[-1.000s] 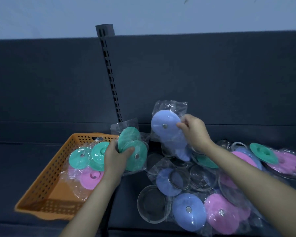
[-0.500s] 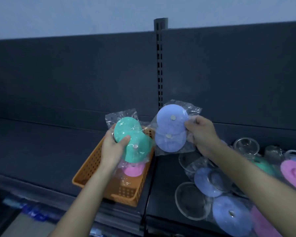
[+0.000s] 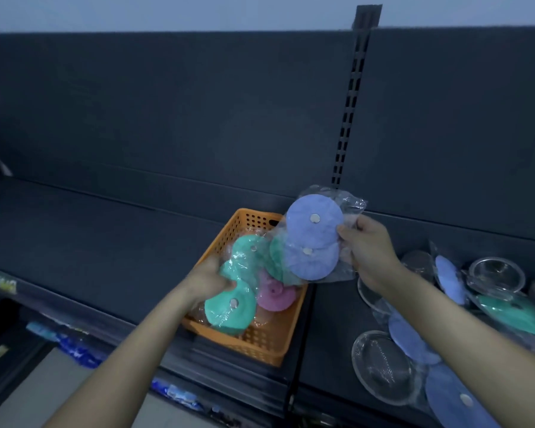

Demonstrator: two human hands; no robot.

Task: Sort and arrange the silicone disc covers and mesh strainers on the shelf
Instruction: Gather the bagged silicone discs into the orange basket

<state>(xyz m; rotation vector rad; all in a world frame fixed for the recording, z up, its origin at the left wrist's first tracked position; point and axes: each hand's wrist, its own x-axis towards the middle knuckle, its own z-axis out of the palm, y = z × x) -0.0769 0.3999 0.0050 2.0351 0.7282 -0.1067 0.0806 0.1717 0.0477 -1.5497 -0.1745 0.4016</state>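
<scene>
Left hand (image 3: 209,278) grips bagged mint-green disc covers (image 3: 232,307) over the orange basket (image 3: 269,344); right hand (image 3: 369,251) pinches a clear bag of two lilac, metal-studded disc covers (image 3: 314,230) above the basket's far right corner.

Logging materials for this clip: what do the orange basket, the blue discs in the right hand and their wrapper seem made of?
Orange basket: likely rigid plastic, perforated walls. Blue discs: probably matte silicone, shiny metal-looking centre stud. Wrapper: thin clear film, crinkled, glossy.

left hand (image 3: 210,280) and right hand (image 3: 368,252), both bare, with slender bare forearms (image 3: 136,350) uncovered as far as visible
</scene>
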